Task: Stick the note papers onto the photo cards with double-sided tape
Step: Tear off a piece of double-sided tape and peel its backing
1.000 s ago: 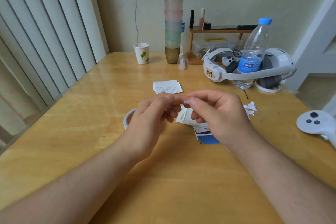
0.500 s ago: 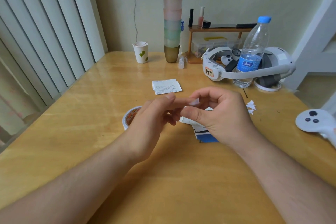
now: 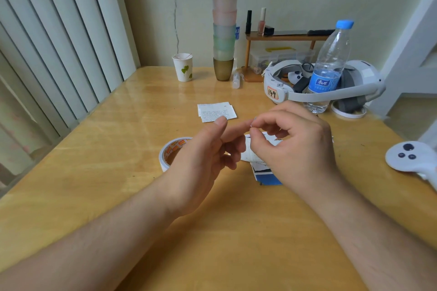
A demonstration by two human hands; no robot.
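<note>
Starting at my left, vertical blinds [image 3: 59,54] hang beside the wooden tabletop [image 3: 106,160]. A paper cup [image 3: 182,67] with a leaf print stands near the wall, and a tall stack of coloured cups [image 3: 224,19] rises just right of it. The roll of double-sided tape [image 3: 169,152] lies flat, partly hidden behind my left hand [image 3: 201,163]. That hand hangs above the tabletop with its fingers [image 3: 238,126] loosely stretched toward my right hand; I cannot tell whether they hold anything. Beyond them, two note papers [image 3: 216,111] lie overlapped in the middle of the tabletop. My right hand [image 3: 298,149] has thumb and forefinger pinched together at the tip of my left forefinger, on something too small to make out. Under it lie another note paper [image 3: 250,156] and a blue photo card [image 3: 267,176]. Farther right stand a water bottle [image 3: 328,66], a white headset [image 3: 319,85] and, near the edge, a white controller [image 3: 411,157].
</note>
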